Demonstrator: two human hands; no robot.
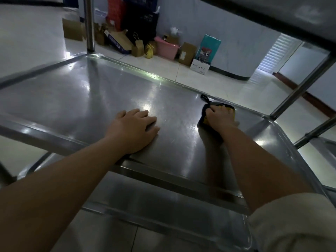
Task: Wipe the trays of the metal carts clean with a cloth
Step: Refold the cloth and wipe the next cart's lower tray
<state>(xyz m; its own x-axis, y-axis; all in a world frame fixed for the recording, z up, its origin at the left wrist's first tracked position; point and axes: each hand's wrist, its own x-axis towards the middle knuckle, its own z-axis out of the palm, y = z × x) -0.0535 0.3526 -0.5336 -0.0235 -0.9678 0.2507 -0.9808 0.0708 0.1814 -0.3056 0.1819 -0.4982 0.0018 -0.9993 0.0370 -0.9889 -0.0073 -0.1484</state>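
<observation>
The yellow cloth with a dark border and a small hanging loop (217, 113) lies on the far right part of the shiny stainless-steel middle tray (101, 95) of the metal cart, near the tray's far rim and well short of the right corner post. The right hand (221, 116) rests on top of it, fingers bent over the fabric and pressing it down; whether the thumb tucks under the edge cannot be told. The left hand (133, 130) lies flat on the bare steel near the front rim, fingers spread and relaxed, holding nothing.

The step appears to be wiping this middle tray. To do it well, the right hand should keep the cloth flat under the whole palm rather than bunched under the fingertips, and draw it in long overlapping strokes from the far rim toward the front, so no strip is missed. The raised lip (145, 74) and the corners by the upright tubular posts (298, 91) probably collect grime, so the cloth's edge should be run along them. The loop may trail and drag; it is best folded under. The left hand steadies the cart, which may roll, and should shift aside before its patch is wiped.

Below sits a lower steel tray (163, 208), above the dark underside of the top shelf (272, 13). Cardboard boxes, paper bags and a pink plastic tub (166, 48) stand against the far wall on the tiled floor.
</observation>
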